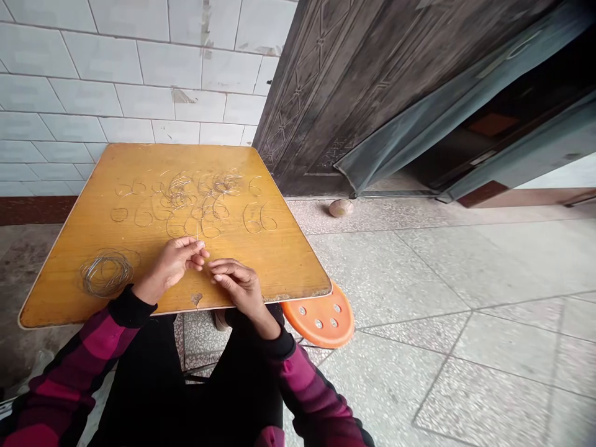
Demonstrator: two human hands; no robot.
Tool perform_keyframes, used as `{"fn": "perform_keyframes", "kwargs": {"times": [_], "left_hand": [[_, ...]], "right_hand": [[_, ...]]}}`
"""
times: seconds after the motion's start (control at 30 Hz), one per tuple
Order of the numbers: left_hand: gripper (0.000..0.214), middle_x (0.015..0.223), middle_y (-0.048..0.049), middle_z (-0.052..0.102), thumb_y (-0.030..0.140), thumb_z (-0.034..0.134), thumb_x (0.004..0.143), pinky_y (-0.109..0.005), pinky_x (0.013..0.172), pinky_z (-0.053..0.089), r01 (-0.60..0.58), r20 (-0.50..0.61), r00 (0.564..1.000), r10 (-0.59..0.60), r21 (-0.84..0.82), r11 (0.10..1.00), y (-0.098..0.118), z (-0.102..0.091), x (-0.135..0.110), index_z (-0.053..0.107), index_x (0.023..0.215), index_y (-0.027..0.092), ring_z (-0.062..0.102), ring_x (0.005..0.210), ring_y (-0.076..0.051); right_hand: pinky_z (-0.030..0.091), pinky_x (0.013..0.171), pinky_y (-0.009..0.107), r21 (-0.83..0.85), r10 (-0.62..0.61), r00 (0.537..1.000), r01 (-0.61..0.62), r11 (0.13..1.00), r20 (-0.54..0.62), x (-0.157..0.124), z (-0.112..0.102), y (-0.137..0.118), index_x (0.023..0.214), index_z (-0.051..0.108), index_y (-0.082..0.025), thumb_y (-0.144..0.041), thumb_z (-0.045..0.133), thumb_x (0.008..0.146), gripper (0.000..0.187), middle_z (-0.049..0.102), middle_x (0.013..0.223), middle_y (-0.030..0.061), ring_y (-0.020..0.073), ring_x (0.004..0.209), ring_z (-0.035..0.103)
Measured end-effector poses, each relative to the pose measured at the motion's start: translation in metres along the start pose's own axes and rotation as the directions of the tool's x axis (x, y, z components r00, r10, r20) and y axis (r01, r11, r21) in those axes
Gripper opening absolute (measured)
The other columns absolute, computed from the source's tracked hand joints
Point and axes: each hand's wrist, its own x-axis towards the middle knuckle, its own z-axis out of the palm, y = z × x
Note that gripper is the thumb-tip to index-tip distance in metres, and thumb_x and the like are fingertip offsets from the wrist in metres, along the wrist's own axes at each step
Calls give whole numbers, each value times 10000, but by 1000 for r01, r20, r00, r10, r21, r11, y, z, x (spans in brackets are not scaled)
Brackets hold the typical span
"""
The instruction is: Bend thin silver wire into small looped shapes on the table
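Note:
My left hand (174, 261) rests on the yellow wooden table (279, 248) with its fingers pinched on a thin piece of wire (197, 233) that sticks up toward the far side. My right hand (235, 279) lies close beside it near the table's front edge, fingers curled and pressed together; what they hold is too small to make out. Several bent wire loops (195, 198) are scattered across the middle and far part of the table. A coil of thin wire (106, 272) lies at the front left, just left of my left wrist.
An orange plastic stool (321, 316) stands under the table's front right corner. A white tiled wall (116, 74) runs behind the table, a dark metal door (349, 81) stands at the right. A small round object (341, 207) lies on the stone floor by the door.

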Motion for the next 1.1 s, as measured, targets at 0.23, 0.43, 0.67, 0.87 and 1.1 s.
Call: {"fn": "perform_keyframes", "kwargs": {"times": [0.23,0.43,0.67,0.87,1.1], "left_hand": [[357,677,-22,660,444,746,708,-209,485,481,-52,27,998,52,10,999,-2,3,-2,618,776,119,588,507,-91],[356,682,-35,681,445,731,723,-223,484,496,-79,21,997,78,58,995,-3,4,-3,630,818,116,602,501,-104],[316,715,-49,696,428,688,772,-237,508,517,-130,30,991,128,114,985,-5,2,-3,643,831,121,618,531,-113],[327,695,-54,692,436,689,768,-251,503,528,-161,30,987,158,159,974,-5,2,-2,654,822,115,617,518,-120],[350,672,-51,686,458,649,797,-251,485,528,-180,13,983,181,186,966,-6,2,-2,649,859,114,624,503,-127]], "right_hand": [[572,736,339,224,208,978,-196,955,-29,7,-4,-3,851,682,-207,-409,681,813,206,727,849,38,155,753,682],[565,676,307,124,271,962,-267,956,-18,26,-14,-12,960,680,-194,-436,634,837,275,719,802,39,135,680,668],[476,610,258,-522,98,994,-54,851,57,42,-18,-25,1214,624,-114,-281,463,921,373,660,673,29,112,572,584],[429,624,247,-787,51,982,112,607,179,51,-13,-33,1220,624,-81,-170,404,902,397,697,745,82,126,624,593],[378,577,243,-921,108,976,140,365,191,52,-8,-28,1231,622,-123,-121,396,889,411,706,784,102,129,607,573]]}}
